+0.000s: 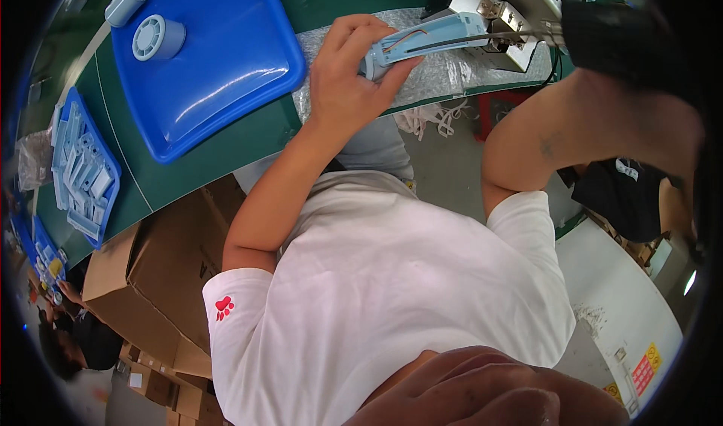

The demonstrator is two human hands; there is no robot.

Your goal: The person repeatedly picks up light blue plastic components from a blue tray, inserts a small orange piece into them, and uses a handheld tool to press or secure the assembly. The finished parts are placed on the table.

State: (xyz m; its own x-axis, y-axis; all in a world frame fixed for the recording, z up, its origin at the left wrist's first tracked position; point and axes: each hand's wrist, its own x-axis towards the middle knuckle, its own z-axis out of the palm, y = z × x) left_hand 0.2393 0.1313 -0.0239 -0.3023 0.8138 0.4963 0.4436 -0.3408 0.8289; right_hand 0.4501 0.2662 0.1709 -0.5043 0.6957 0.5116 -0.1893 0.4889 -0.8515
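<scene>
Upper centre: left hand (pixel 348 80), fingers curled and pinching a long pale-blue plastic housing (pixel 425 41) with exposed wires over crinkled bubble wrap (pixel 440 76), beside a glossy blue tray (pixel 226 72); right hand's fingers hidden behind a black tool (pixel 610 38), cannot tell.

Tray (pixel 226 87) upper left holds round part (pixel 157 38); handle housing (pixel 429 41) top centre, metal fixture (pixel 512 19) right of it; boxes (pixel 151 275) lower left.
</scene>
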